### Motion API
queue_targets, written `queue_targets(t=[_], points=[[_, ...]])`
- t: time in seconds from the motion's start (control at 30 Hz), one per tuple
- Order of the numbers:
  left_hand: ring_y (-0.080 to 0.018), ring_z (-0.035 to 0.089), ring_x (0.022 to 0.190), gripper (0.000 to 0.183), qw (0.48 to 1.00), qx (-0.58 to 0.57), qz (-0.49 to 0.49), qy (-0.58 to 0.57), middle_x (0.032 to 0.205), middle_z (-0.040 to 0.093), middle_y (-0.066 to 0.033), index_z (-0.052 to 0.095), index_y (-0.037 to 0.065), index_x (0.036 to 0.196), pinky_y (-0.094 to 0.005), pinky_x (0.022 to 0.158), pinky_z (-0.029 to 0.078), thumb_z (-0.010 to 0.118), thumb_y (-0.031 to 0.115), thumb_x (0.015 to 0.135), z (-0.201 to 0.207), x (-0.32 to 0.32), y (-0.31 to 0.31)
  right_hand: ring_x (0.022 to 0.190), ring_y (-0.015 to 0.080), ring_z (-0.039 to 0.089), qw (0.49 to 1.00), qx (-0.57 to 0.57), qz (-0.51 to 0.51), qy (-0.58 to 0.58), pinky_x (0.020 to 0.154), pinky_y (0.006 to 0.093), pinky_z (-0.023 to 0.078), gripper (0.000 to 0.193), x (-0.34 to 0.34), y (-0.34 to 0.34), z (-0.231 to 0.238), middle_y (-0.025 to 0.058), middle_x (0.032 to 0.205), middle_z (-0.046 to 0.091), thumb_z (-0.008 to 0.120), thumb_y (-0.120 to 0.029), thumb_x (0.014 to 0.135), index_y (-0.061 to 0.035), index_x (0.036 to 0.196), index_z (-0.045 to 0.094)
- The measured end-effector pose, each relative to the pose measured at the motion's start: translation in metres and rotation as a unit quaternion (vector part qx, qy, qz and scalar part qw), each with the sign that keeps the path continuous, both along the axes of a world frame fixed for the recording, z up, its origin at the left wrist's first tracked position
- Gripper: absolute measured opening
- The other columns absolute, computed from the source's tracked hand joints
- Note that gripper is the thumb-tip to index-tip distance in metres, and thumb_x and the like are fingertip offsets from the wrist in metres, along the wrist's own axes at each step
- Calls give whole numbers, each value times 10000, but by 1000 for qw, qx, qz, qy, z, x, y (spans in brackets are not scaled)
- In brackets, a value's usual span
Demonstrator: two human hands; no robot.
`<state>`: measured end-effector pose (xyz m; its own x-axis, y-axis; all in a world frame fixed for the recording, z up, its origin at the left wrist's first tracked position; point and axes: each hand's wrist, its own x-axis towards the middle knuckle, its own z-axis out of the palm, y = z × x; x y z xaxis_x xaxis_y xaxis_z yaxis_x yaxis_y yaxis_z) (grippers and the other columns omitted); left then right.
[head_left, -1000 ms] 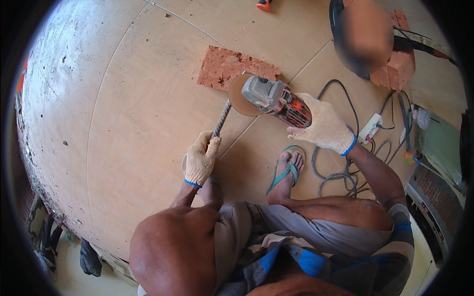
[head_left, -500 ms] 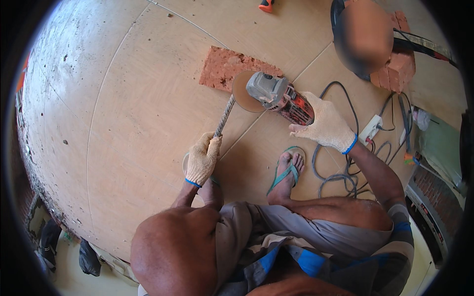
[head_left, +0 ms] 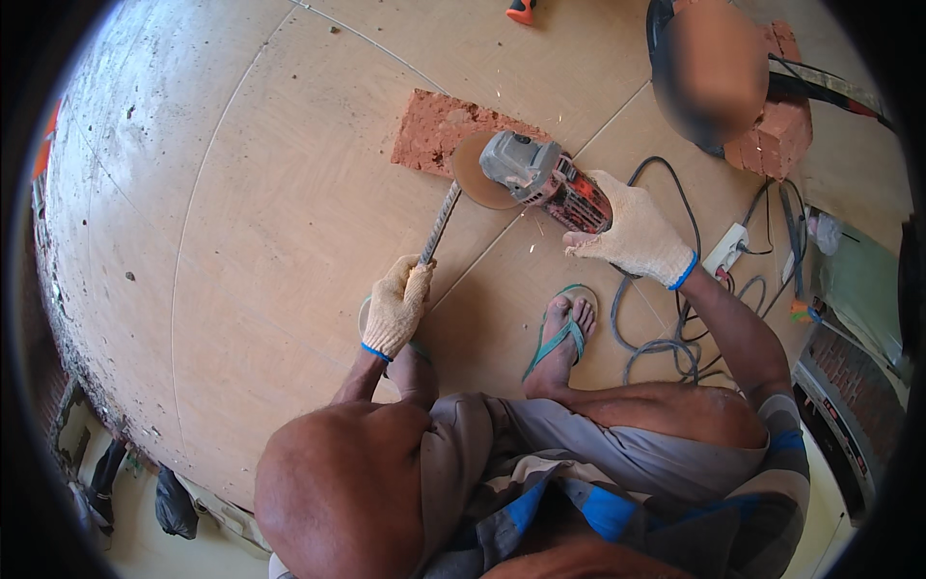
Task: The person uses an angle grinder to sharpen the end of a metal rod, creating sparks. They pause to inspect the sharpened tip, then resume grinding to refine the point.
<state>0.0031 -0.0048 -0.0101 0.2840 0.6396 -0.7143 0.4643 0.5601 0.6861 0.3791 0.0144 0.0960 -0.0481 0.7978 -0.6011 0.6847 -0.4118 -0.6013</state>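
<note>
My right hand (head_left: pixel 629 232), in a cream knit glove with a blue cuff, is closed around the body of a red-and-grey angle grinder (head_left: pixel 577 201). The grinder's brown disc (head_left: pixel 479 172) overlaps a red brick (head_left: pixel 424 130) lying on the floor. My left hand (head_left: pixel 397 299), gloved the same way, is closed on a ribbed steel rod (head_left: pixel 441 224) that slants up and away. The rod's far end meets the disc's near-left edge. A few bright sparks show around the grinder. The rod's lower end is hidden in my left glove.
A cable (head_left: pixel 666 347) lies looped on the tiled floor (head_left: pixel 289 241) at my right, beside a white power strip (head_left: pixel 725 249). More red bricks (head_left: pixel 786 135) sit at the far right, near a blurred round shape. An orange-and-black handle (head_left: pixel 521 12) lies at the far edge. My sandalled foot (head_left: pixel 564 333) is close by.
Sparks have appeared around the grinder. The grinder and my right hand have shifted slightly up and left; the rod remains in my left hand, nearly still.
</note>
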Motion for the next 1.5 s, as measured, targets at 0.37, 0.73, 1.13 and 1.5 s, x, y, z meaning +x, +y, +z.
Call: queue_targets(t=[0.37,0.73,1.13,1.5], points=[[-31,515,640,326,996,-85,30,-20,765,565,64,755,56,1219,-242,594,431,587,333,1174,4,-5,16,1095,408,787,1000,14,8,25,946,468,617,771,-7,-9,3,249,1170,781,992,-334,807,2,1398,628],[-37,525,637,354,998,-58,26,1,759,580,56,759,58,1199,-255,592,438,579,361,1172,3,-4,13,1078,414,792,999,27,19,1,939,473,621,761,-4,2,-4,243,1149,787,990,-334,800,-1,1385,636],[-44,439,493,564,986,-114,31,-117,709,532,40,678,-16,1255,-243,463,352,494,515,1202,-3,-19,23,1074,427,784,1000,21,15,16,943,481,619,793,-10,-7,0,236,1148,786,983,-378,812,-14,1418,623],[-48,440,490,539,986,-113,22,-118,719,533,34,675,0,1237,-244,458,351,484,504,1208,-2,-18,23,1049,417,796,999,46,5,15,944,477,626,813,-6,-1,-13,230,1124,798,996,-379,794,-15,1417,623]])
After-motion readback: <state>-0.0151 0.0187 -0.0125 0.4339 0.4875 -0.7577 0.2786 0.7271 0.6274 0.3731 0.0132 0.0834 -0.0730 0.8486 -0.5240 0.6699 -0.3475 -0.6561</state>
